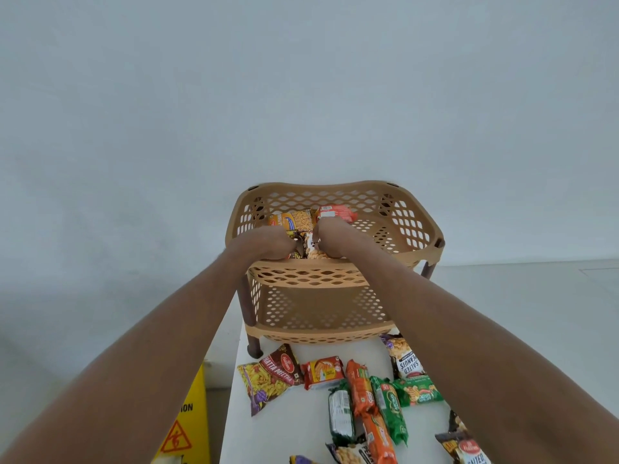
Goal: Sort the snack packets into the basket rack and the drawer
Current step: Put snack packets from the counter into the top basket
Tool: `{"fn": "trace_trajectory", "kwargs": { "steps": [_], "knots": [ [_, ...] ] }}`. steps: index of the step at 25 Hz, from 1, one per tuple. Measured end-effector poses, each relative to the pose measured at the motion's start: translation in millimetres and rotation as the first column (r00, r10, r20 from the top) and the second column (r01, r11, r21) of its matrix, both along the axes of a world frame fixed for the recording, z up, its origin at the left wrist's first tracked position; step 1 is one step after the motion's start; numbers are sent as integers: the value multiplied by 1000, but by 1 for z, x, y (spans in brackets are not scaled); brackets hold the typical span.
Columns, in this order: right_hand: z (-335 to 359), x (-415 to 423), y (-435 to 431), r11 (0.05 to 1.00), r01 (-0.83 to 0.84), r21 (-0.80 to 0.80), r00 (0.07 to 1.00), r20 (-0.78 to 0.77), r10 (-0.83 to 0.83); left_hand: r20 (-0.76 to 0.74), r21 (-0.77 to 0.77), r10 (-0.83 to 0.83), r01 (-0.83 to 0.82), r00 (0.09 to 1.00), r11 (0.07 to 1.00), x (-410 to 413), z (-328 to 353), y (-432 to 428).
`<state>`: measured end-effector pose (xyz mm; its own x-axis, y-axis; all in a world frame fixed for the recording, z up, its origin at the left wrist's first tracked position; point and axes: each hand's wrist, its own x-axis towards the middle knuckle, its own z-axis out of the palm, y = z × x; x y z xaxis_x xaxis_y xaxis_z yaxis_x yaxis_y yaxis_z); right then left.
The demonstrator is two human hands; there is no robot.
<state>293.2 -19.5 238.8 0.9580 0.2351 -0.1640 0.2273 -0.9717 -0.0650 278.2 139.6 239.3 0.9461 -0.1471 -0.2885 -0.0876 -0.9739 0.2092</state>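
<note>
Both hands, left hand (pixel 273 244) and right hand (pixel 331 239), were curled, pinching a white peanut packet (pixel 312 247) between them inside the tan perforated plastic basket rack (pixel 418 229), top tier.

Both hands, left (pixel 268 244) and right (pixel 335 237), hide most of a packet (pixel 311 246) in the top basket (pixel 402 229); its label is unreadable. The yellow caution sign (pixel 187 426) and nearest packets (pixel 469 453) are apparently cropped by the bottom edge.

The basket rack (pixel 335 279) was tan with diamond lattice and brown legs; a yellow sign (pixel 187 426) at seven o'clock bore a red triangle.
</note>
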Motion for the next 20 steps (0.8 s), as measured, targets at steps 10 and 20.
{"fn": "trace_trajectory", "kwargs": {
  "steps": [10,20],
  "knots": [
    [10,-85,-30,969,-75,236,953,303,0,459,-182,117,-36,880,983,-83,1,-23],
    [-108,-185,-96,936,-178,302,803,594,-39,721,-113,-3,122,693,986,-176,-118,-72]
  ]
}}
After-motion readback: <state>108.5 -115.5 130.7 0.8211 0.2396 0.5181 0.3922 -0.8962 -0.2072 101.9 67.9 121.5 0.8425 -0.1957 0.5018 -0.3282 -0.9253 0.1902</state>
